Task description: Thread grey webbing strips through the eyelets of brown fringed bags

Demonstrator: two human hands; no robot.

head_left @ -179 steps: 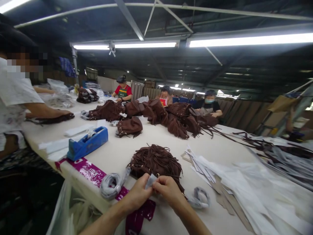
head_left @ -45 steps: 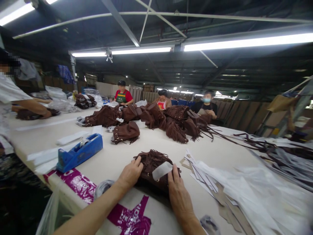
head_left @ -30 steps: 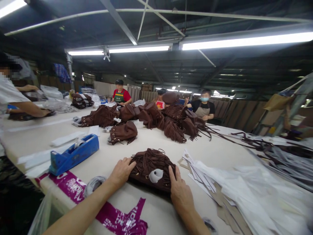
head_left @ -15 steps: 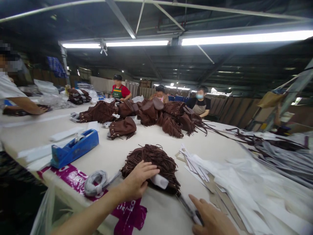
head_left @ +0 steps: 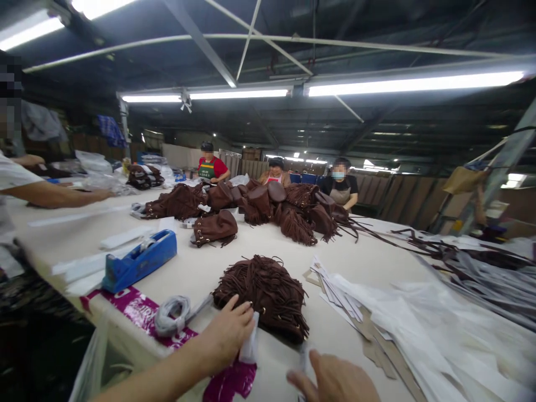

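A dark brown fringed bag (head_left: 268, 290) with metal eyelets lies on the pale table (head_left: 205, 262) in front of me. My left hand (head_left: 228, 332) rests at its near left edge, fingers extended, beside a white wrapped strip (head_left: 250, 340) that hangs toward me. Nearer the bottom edge, my right hand (head_left: 333, 377) is just off the bag's near right end, thumb and forefinger apart, close to a blurred grey-white strap. A coil of grey wrapped strap (head_left: 171, 315) sits left of the bag.
A blue tape dispenser (head_left: 140, 262) stands at left on purple-and-white plastic (head_left: 136, 310). More brown bags (head_left: 259, 204) are heaped further back. White sheets (head_left: 422, 324) and card strips spread at right, with long straps behind. People work at the far side and left.
The view has tilted up slightly. The white strip has swung from the bag's front down toward me, beside my left hand. My right hand has shifted left and lower.
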